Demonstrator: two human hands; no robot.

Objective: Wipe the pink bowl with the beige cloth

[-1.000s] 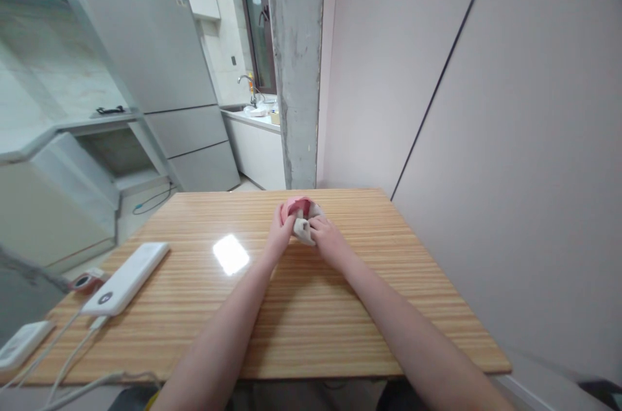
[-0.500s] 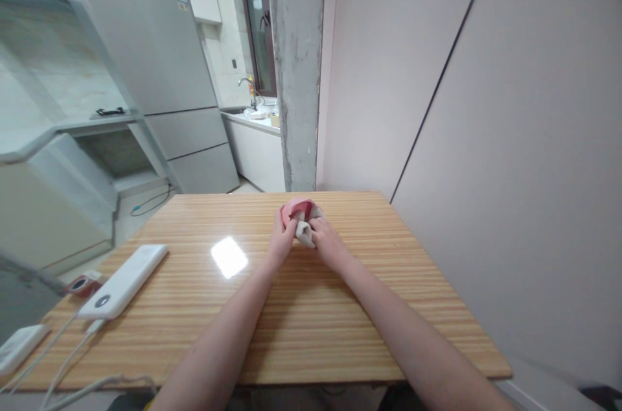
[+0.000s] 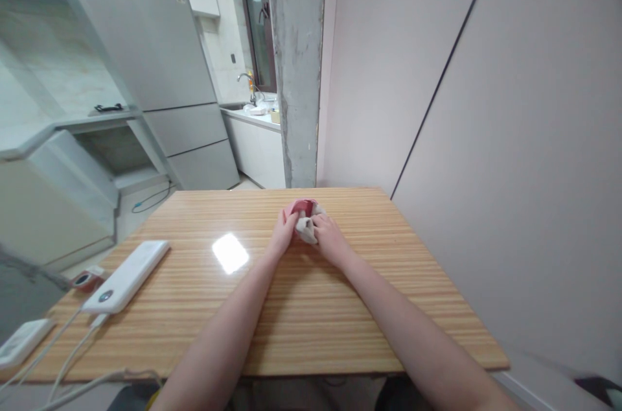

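Both my hands meet over the far middle of a striped wooden table [image 3: 301,307]. My left hand [image 3: 282,237] and my right hand [image 3: 329,237] together grip a small bundle of pink and white cloth [image 3: 305,216], which rests on the tabletop. The white part sits between my fingers, and the pink part bulges up behind them. My fingers hide much of the bundle.
A white power bank [image 3: 125,276] lies at the table's left edge with white cables [image 3: 72,352] running off it. Beside it sit a small red object [image 3: 83,279] and a white device [image 3: 23,342]. A wall borders the right side; a concrete pillar [image 3: 296,61] and fridge [image 3: 155,61] stand beyond.
My hands have pressed the cloth bundle tighter and lower; less pink shows above my fingers than before. Hands stay in the same spot.
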